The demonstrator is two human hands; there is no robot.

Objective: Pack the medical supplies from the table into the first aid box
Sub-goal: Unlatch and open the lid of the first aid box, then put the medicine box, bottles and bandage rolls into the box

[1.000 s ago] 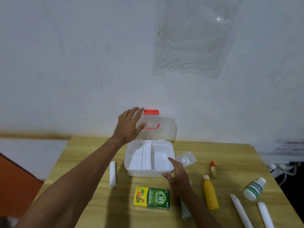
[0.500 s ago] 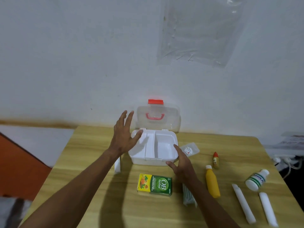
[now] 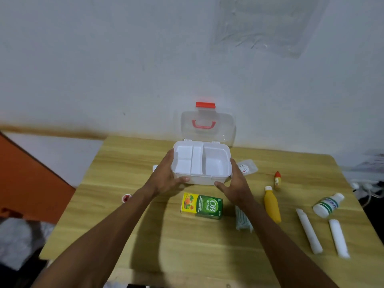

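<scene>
The white first aid box [image 3: 207, 180] stands open on the wooden table [image 3: 158, 242], its clear lid [image 3: 225, 129] with a red handle upright against the wall. Its inner tray is bare. My left hand [image 3: 166, 177] grips the box's left side and my right hand [image 3: 236, 183] grips its right side. In front of the box lies a green and yellow OB herbal carton [image 3: 202, 205]. To the right lie a yellow bottle [image 3: 271, 204], a small red-capped bottle [image 3: 277, 178], a white and green bottle [image 3: 328, 204], two white rolls [image 3: 309, 230] and a grey packet [image 3: 243, 220].
A small clear pouch [image 3: 247, 167] lies just right of the box behind my right hand. A small red and white item [image 3: 126, 198] sits near the table's left edge. A white roll [image 3: 155, 168] peeks out behind my left hand. The wall rises right behind the table.
My left hand came down from the lid to the box's left side. My right hand shifted from the front rim to the right side. The lid stays upright.
</scene>
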